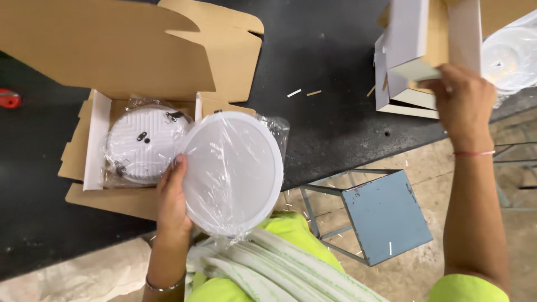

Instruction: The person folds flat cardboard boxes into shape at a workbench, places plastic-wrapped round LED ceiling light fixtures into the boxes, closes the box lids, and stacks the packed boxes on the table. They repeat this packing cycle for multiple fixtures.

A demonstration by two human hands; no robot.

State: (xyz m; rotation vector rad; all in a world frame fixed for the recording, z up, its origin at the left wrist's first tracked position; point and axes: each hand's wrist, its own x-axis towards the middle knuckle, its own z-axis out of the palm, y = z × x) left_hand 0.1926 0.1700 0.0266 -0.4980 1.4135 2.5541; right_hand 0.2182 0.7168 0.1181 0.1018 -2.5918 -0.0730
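Observation:
My left hand (172, 196) grips the left rim of a round white disc lamp (232, 173) wrapped in clear plastic, held tilted over the table edge. Behind it an open cardboard box (95, 140) lies on the black table (324, 106) with a second round white lamp (144, 142) in plastic inside. My right hand (461, 103) reaches to the far right and holds a flat white cardboard piece (419, 39) standing on a stack of similar folded white boxes (403, 95).
A blue metal stool (383, 215) stands on the floor below the table edge. White foam strips (263, 263) lie across my lap. Another wrapped round lamp (512, 56) sits at the far right. A red object (8, 99) is at the left edge.

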